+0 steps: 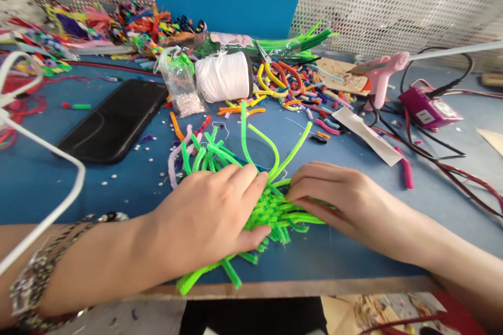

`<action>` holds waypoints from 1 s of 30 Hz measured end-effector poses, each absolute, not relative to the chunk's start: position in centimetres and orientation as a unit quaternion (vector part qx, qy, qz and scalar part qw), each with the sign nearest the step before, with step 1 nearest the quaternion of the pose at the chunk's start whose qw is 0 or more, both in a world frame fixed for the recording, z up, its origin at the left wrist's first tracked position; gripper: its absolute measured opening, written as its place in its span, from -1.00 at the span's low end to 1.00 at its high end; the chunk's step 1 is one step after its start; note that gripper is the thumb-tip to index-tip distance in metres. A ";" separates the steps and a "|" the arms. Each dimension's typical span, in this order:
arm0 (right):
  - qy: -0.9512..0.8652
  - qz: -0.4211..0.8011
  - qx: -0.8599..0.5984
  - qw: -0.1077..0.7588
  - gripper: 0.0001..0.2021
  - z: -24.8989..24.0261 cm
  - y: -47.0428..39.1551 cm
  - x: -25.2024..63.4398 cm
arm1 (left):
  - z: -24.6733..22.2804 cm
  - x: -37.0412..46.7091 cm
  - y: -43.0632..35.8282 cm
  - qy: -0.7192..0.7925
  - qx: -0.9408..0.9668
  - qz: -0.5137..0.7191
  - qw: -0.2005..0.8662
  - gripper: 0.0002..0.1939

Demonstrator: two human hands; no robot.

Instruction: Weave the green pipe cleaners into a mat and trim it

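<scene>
A woven bundle of green pipe cleaners point(271, 209) lies near the front edge of the blue table, its loose ends sticking out on several sides. Across its left part rests my left hand point(212, 214), fingers closed together and the thumb below them, pressing on the weave. My right hand point(330, 193) is at the right side of the bundle, fingertips pinched on green pipe cleaner strands. Several longer light green stems point(275, 152) curve upward between the hands. More green ends point(212, 152) fan out beyond my left hand.
A black phone point(113, 120) lies left, near a white cable point(74, 167). Behind the bundle are a white thread spool point(223, 77), a bag of beads point(184, 91) and yellow-handled pliers point(269, 76). A pink glue gun point(381, 78), purple box point(430, 107) and black cables point(416, 146) stand right.
</scene>
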State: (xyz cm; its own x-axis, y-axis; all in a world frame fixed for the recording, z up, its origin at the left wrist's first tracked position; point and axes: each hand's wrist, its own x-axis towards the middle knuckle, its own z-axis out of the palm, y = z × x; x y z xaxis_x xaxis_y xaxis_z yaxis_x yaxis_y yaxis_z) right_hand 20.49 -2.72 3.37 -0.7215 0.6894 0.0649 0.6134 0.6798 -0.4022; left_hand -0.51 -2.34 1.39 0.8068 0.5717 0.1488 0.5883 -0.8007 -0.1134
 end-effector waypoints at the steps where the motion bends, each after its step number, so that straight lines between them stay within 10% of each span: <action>1: -0.904 0.190 -0.365 0.118 -0.80 3.3 -2.7 20.5 | 1.4 -0.5 -2.3 -0.307 -0.947 -0.051 0.073 -0.50; 30: -0.877 0.197 -0.408 0.160 -0.87 2.4 -2.4 20.4 | 1.3 -0.4 -1.8 -0.286 -0.954 -0.065 0.059 -0.54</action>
State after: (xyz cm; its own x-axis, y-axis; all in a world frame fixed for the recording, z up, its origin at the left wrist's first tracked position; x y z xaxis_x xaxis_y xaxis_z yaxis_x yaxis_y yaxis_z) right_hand 20.44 -2.36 2.38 -0.6162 0.7782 0.1208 0.6519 0.5901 -0.4763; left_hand -0.37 -1.76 1.27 0.8277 0.5383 0.1589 0.5538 -0.8292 -0.0759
